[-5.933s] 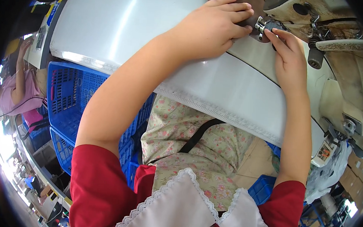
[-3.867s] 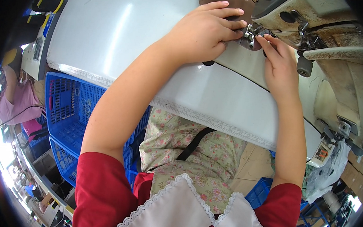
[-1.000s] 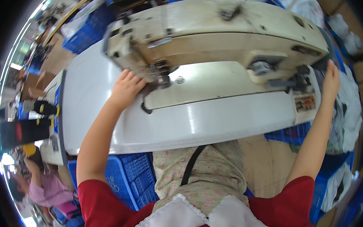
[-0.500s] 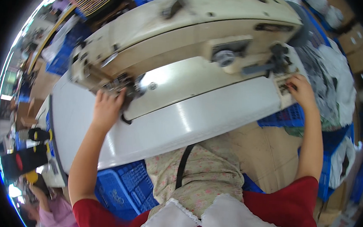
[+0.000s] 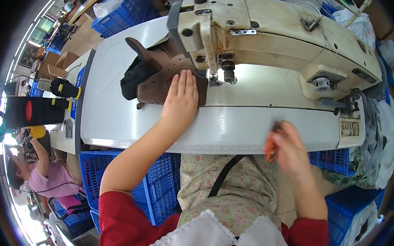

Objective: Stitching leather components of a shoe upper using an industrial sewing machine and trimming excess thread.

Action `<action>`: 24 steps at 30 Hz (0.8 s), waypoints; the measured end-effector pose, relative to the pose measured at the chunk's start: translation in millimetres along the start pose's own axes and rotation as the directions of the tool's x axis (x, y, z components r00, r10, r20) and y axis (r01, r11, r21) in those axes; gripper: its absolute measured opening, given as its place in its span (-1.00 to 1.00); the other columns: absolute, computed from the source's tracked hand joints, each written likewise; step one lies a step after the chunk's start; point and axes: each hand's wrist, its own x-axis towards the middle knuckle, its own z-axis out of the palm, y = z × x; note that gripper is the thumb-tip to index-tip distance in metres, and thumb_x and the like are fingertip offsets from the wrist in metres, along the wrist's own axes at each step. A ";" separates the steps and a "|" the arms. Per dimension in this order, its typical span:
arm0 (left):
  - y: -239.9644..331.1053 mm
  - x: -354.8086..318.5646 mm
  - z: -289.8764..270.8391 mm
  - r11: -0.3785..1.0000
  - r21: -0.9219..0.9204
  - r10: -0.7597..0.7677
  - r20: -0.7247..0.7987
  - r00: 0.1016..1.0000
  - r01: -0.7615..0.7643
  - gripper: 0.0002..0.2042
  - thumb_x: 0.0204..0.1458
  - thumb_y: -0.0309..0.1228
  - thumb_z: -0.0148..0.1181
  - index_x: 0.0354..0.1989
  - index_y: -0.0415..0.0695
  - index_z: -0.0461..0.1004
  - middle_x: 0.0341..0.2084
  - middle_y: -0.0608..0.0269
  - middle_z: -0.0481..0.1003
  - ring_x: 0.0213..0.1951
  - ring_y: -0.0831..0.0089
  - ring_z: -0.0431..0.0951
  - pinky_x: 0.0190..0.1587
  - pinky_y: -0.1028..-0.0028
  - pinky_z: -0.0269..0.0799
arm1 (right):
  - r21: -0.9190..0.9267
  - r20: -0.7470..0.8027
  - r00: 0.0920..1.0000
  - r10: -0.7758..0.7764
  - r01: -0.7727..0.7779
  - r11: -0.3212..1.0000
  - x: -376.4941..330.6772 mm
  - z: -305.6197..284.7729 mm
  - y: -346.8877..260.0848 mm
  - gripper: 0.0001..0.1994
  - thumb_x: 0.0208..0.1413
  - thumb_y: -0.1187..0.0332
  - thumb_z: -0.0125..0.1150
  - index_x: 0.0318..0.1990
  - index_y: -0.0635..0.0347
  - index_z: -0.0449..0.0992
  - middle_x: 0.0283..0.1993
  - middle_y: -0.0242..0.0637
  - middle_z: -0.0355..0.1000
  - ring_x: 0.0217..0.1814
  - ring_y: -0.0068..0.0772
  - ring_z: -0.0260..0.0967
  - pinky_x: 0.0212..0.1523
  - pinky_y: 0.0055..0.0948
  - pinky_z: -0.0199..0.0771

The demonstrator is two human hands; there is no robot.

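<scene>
A brown leather piece, with a row of small holes, a strap-like flap and black lining, lies on the white sewing table left of the needle. My left hand rests flat on it, fingers stretched out side by side. The sewing machine's presser foot is just right of the leather, close to its edge. My right hand is raised over the table's front edge, closed around orange-handled snips. Motion smears the snips, and the fingers partly cover them.
Blue crates stand beneath the table, and a white bag lies in another crate at the lower right. Grey and clear plastic is piled beyond the machine's right end. On the left, a person in pink sits near another machine.
My right hand has left the machine bed's right end and come nearer, now with the orange-handled snips. My left hand now lies flat on the brown leather. The whole view has shifted and turned.
</scene>
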 end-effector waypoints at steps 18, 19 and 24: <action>14.8 0.0 17.6 0.995 0.073 -0.060 -0.080 0.995 0.065 -0.42 0.15 -0.23 -0.09 0.31 -0.31 0.19 0.30 -0.21 0.19 0.36 -0.07 0.13 0.42 0.05 -0.12 | -0.605 0.052 0.436 -0.899 0.730 0.319 135.7 179.2 16.7 -0.25 0.14 0.54 0.16 0.39 0.41 -0.15 -0.11 -0.20 0.46 -0.41 -0.62 0.31 -0.41 -0.64 0.33; 12.4 -1.2 14.4 0.995 0.072 -0.067 -0.079 0.995 0.073 -0.42 0.15 -0.23 -0.09 0.31 -0.31 0.19 0.30 -0.21 0.19 0.36 -0.07 0.13 0.42 0.05 -0.12 | -0.469 0.021 0.463 -0.886 0.787 0.400 136.1 178.9 19.3 -0.32 0.15 0.54 0.15 0.37 0.38 -0.07 -0.13 -0.22 0.45 -0.36 -0.65 0.31 -0.36 -0.67 0.31; 4.7 -5.3 2.8 0.996 -0.085 -0.028 0.059 0.998 0.033 -0.45 0.15 -0.29 -0.12 0.25 -0.43 0.23 0.30 -0.22 0.20 0.37 -0.06 0.13 0.43 0.08 -0.14 | -0.359 0.104 0.452 -0.886 0.848 0.390 130.6 131.6 32.3 -0.51 0.07 0.62 0.16 0.18 0.31 0.23 -0.26 -0.31 0.47 -0.40 -0.72 0.26 -0.43 -0.69 0.26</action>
